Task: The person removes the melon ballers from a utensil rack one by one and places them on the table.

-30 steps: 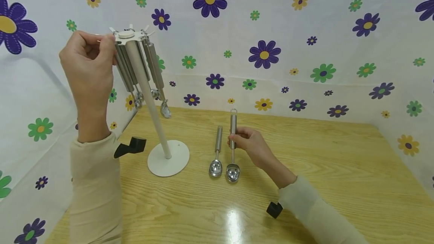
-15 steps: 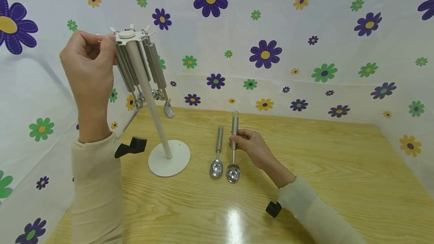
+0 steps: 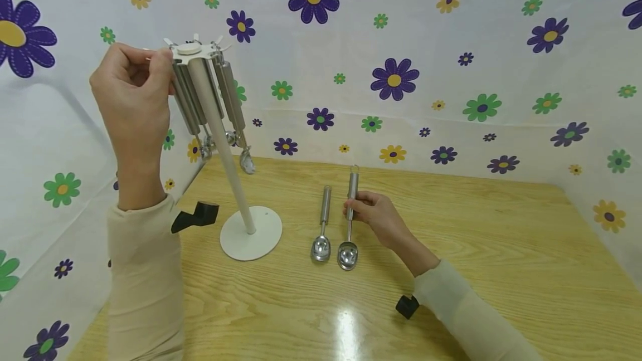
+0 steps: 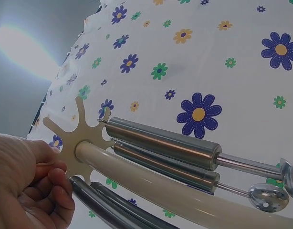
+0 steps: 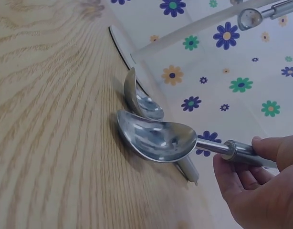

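Observation:
My left hand (image 3: 131, 88) pinches one arm of the star-shaped top of a white stand (image 3: 223, 149), thumb against fingers. In the left wrist view, several steel-handled utensils (image 4: 163, 143) hang from the other arms beside the white post. My right hand (image 3: 378, 216) holds an ice cream scoop (image 3: 348, 255) by its steel handle, between thumb and fingers. In the right wrist view the scoop's hollow bowl (image 5: 158, 138) hangs low by the wood, its handle raised. Just left of it, a second ice cream scoop (image 3: 321, 248) lies on the table, bowl toward me.
The stand's round white base (image 3: 251, 247) rests on the wooden table (image 3: 476, 222), left of both scoops. Flower-patterned cloth (image 3: 301, 79) closes off the back and the sides. A black mount (image 3: 407, 306) sits at the right wrist, another (image 3: 200, 215) at the left.
The right hand and its scoop have shifted slightly to the right, the handle's top moving most, so the gap to the second scoop is wider. The left hand keeps its pinch on the stand.

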A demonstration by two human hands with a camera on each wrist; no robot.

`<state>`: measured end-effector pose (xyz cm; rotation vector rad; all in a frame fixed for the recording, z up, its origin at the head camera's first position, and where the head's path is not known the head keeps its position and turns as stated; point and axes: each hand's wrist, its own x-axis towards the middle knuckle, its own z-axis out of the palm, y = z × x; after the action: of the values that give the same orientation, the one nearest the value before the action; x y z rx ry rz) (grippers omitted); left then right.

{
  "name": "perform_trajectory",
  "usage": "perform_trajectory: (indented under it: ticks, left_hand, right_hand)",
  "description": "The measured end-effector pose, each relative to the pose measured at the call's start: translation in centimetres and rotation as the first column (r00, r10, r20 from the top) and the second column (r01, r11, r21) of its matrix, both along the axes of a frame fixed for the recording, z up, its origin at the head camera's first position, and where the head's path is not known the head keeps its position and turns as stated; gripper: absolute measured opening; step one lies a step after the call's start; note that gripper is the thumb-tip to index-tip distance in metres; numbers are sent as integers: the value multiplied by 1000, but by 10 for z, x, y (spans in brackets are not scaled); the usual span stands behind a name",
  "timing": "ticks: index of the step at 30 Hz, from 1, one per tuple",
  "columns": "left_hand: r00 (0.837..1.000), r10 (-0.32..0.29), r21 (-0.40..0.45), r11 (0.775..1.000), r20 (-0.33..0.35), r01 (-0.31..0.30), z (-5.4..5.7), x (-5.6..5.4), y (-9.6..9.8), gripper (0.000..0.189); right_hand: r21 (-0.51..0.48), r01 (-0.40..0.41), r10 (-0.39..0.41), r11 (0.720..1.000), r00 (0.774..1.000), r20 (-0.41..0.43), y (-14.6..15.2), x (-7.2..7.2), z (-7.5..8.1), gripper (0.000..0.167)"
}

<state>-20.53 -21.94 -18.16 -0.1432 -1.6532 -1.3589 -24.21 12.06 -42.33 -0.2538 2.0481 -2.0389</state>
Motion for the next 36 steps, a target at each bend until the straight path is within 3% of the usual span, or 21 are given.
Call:
perform_trajectory:
  ticks: [8, 29, 36]
  left_hand:
    - [1000, -2, -3, 1000, 2, 2, 0, -3, -1, 9]
    - [999, -39, 24, 999, -11, 40, 0, -3, -1, 11]
    - [1000, -24, 17, 1000, 1, 24, 0, -3, -2, 12]
  right_hand:
    - [90, 47, -48, 995, 999, 8, 5, -4, -5, 39]
    - [175, 51, -60, 983, 997, 45, 1, -15, -18, 35]
    - [310, 75, -89, 948, 996, 30, -4, -19, -21, 27]
